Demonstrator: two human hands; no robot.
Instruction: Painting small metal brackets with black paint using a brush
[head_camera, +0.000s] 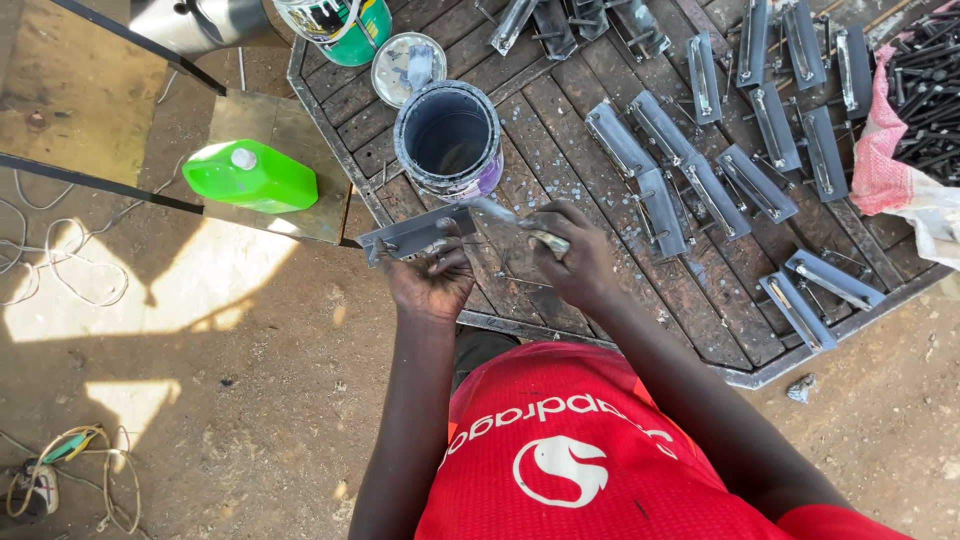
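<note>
A: From the head view, what does the left hand (432, 283) hold?

B: A grey metal bracket (418, 235), long and flat-sided. The fingers curl up from below and pinch its near edge, so it lies level just near of the open paint can (450, 140), probably so the upper face stays free for the brush.

A: And the right hand (575, 262)?

B: Its fingers are pressed together around the handle of a paintbrush (520, 225). The grey bristles point left and touch, or nearly touch, the right end of the bracket; I cannot tell which.

A: Why is the can so close?

B: It stands on the table (560, 170), a slatted metal-framed one, just far of both hands, so a dip is a short reach. Its lid (405, 65) lies beyond it, coated side up.

A: What else is about?

B: Many painted brackets (700, 180) lie spread to the right and far across the slats, apart from one another, likely so that wet faces do not touch. A green jug (250, 175) lies on its side on a board to the left, a green-and-white bucket (335, 25) stands at the far edge, and a pink cloth (890, 150) hangs at the far right.
</note>
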